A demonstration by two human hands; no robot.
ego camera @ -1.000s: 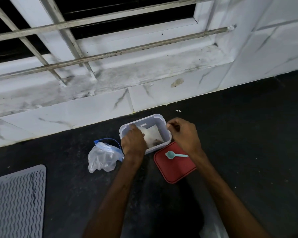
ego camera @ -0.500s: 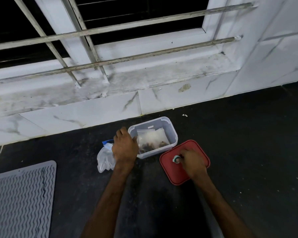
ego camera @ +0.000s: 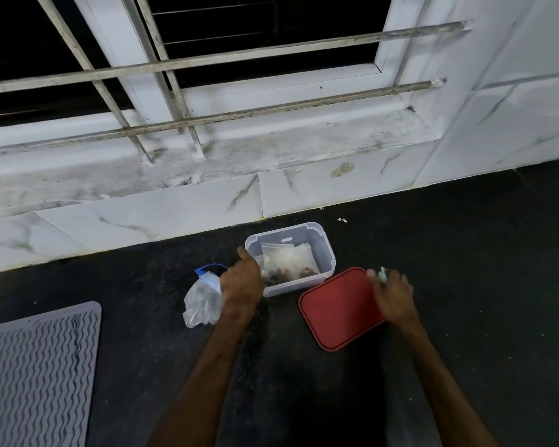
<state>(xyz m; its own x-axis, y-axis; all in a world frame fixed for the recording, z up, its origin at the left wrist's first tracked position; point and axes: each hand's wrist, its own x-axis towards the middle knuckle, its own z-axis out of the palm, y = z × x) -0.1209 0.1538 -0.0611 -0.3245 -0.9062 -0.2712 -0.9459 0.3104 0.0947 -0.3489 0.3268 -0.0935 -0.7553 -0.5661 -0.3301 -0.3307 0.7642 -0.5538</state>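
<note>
Clear plastic makes up the open container (ego camera: pixel 329 253), which stands on the dark counter (ego camera: pixel 471 285) close to the white marbled wall tiles (ego camera: pixel 149 217) under the barred window (ego camera: pixel 239 59). Inside it we see small transparent packets (ego camera: pixel 286 259), standing and leaning, with something brown gathered at their lower ends. The left hand (ego camera: pixel 242 282) sits against the container's near left corner, one digit stretched along the rim. The back of the hand hides the other fingers, so we cannot tell whether they grip the wall or only rest on it. Just left of that hand lies a crumpled clear bag (ego camera: pixel 202 300) with a blue zip strip, touching the counter and partly covered by the wrist. The red lid (ego camera: pixel 336 309) lies flat on the counter just beside the container's near right corner. The right hand (ego camera: pixel 394 295) is over the lid's right edge, blurred, its fingers curled round a small teal spoon (ego camera: pixel 382 274), of which we see only a pale green tip poking out above the knuckles. At the far left a grey mat (ego camera: pixel 36 375) with a wavy ribbed pattern lies on the counter, well apart from the container.
</note>
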